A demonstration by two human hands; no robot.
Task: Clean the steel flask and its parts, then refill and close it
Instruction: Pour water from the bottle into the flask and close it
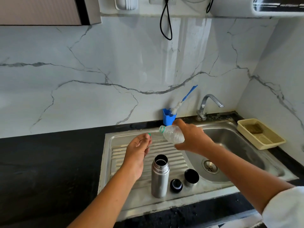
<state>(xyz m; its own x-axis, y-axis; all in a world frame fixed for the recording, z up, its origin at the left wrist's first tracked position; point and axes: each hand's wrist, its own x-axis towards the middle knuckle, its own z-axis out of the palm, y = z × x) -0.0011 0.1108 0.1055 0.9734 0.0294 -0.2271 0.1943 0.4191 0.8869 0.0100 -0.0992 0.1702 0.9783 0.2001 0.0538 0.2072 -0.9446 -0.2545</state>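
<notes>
Steel sink drainboard (pixel 172 153), right hand (pixel 192 139) gripping plastic bottle (pixel 172 134), left fingers (pixel 146 137) pinching cap (pixel 149 134)

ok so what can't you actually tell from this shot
Head view only:
- Inside of the steel flask: its mouth is dark, so any water level is hidden.
- Base of the plastic bottle: covered by the right hand.
- Most of the green cap: hidden behind fingers of the left hand.

White marble-look wall (pixel 115 63) w/ grey veins, black counter (pixel 41 162), steel sink (pixel 243 145) + tap (pixel 209 102) at R, cabinet (pixel 41 10) top L.
</notes>
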